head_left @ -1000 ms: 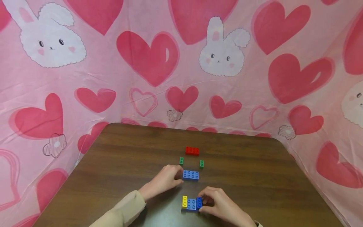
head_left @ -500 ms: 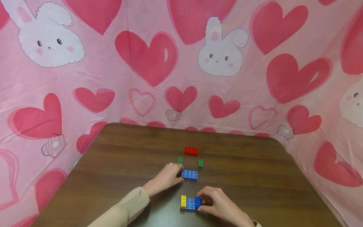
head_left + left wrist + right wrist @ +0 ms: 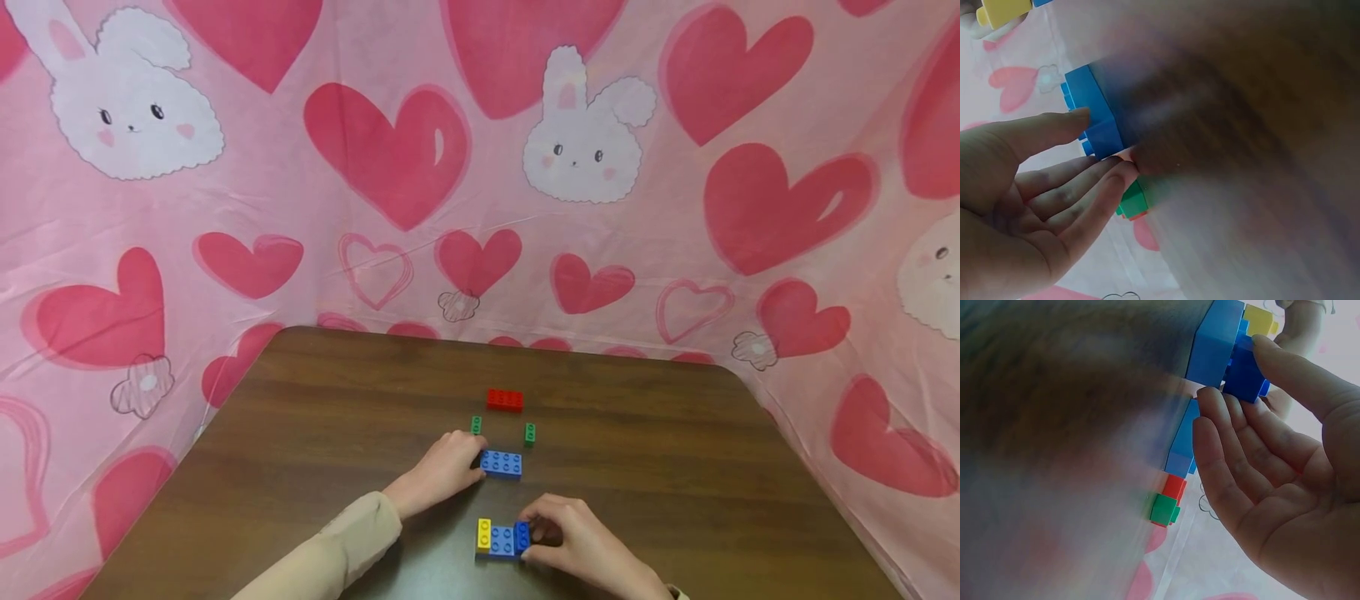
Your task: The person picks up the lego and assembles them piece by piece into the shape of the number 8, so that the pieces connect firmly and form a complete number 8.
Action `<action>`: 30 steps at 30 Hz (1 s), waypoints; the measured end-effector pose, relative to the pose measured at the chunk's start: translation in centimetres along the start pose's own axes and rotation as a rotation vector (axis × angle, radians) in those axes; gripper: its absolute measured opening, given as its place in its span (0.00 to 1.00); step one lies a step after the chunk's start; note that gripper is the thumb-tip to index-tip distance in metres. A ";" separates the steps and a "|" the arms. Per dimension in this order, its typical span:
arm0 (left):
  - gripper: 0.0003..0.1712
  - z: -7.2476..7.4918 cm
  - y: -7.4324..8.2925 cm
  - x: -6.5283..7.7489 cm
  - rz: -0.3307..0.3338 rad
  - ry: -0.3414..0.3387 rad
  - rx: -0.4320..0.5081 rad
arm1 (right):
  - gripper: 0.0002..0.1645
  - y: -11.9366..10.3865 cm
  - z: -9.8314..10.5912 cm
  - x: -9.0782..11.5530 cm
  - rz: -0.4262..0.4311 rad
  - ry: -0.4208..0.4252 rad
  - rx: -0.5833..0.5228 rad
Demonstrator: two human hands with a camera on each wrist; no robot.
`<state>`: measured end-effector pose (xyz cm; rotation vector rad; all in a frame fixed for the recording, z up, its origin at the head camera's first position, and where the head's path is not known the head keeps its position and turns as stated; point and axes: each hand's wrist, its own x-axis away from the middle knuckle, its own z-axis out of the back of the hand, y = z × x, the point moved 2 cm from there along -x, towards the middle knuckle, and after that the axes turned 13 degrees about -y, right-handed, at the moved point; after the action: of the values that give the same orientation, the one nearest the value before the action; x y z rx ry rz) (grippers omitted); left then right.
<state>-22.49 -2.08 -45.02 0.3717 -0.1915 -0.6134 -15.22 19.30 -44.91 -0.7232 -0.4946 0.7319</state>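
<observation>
My left hand (image 3: 438, 473) pinches the left end of a light blue eight-stud brick (image 3: 502, 464) lying on the table, thumb on its near side and fingers at the far side. Closer to me is a second light blue brick (image 3: 503, 540) bearing a yellow two-stud brick (image 3: 483, 534) on its left end and a dark blue two-stud brick (image 3: 522, 536) on its right end. Between thumb and fingers my right hand (image 3: 581, 542) holds the dark blue brick, which the right wrist view shows seated slightly tilted, a thin gap under it (image 3: 1244, 374).
Two small green bricks, the left one (image 3: 476, 425) and the right one (image 3: 530, 434), lie beyond the light blue brick. Farther back is a red eight-stud brick (image 3: 505, 400). A pink heart-patterned cloth (image 3: 480, 192) hangs behind the brown table (image 3: 675, 467).
My left hand has moved slightly right, its fingers and thumb now on the left end of the light blue brick. The right hand keeps its hold on the dark blue brick.
</observation>
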 end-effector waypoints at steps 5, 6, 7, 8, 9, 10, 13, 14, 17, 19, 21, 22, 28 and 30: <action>0.11 -0.2 0.0 0.0 -0.012 0.020 -0.019 | 0.17 0.0 0.0 0.0 -0.021 -0.008 -0.018; 0.11 -0.2 -0.1 0.0 -0.015 0.026 -0.023 | 0.17 0.0 0.0 0.0 -0.021 -0.008 -0.018; 0.11 -0.2 0.0 0.0 -0.018 0.029 -0.025 | 0.17 0.0 0.0 0.0 -0.025 -0.010 -0.023; 0.11 -0.2 0.0 0.0 -0.019 0.032 -0.028 | 0.16 0.0 0.0 0.0 -0.028 -0.013 -0.030; 0.11 -0.2 0.0 0.0 -0.019 0.034 -0.031 | 0.16 0.0 0.0 0.0 -0.030 -0.016 -0.034; 0.11 -0.2 0.0 -0.1 -0.020 0.036 -0.034 | 0.16 0.0 0.0 0.0 -0.030 -0.017 -0.038; 0.11 -0.2 -0.1 -0.1 -0.021 0.037 -0.031 | 0.16 0.0 0.0 0.0 -0.026 -0.017 -0.044; 0.11 -0.2 -0.1 -0.1 -0.023 0.038 -0.032 | 0.17 0.0 0.0 0.0 -0.023 -0.015 -0.043; 0.11 -0.1 -0.1 0.0 -0.027 0.037 -0.020 | 0.17 -0.1 0.0 0.0 -0.019 -0.012 -0.038; 0.11 -0.1 -0.1 0.0 -0.029 0.031 -0.009 | 0.17 -0.1 0.0 0.0 -0.021 -0.011 -0.037; 0.12 -0.1 -0.1 0.0 -0.025 0.021 0.007 | 0.17 0.0 0.0 0.0 -0.023 -0.012 -0.037; 0.12 -0.1 -0.1 0.0 -0.024 0.016 0.014 | 0.17 0.0 0.0 0.0 -0.022 -0.013 -0.036; 0.13 0.0 -0.1 0.1 -0.020 -0.012 0.056 | 0.16 0.0 0.0 0.0 -0.025 -0.014 -0.042; 0.14 0.0 -0.1 0.1 -0.019 -0.018 0.067 | 0.16 0.0 0.0 0.0 -0.031 -0.018 -0.052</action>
<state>-22.45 -2.17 -45.03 0.4332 -0.2260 -0.6299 -15.20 19.31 -44.93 -0.7565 -0.5417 0.6994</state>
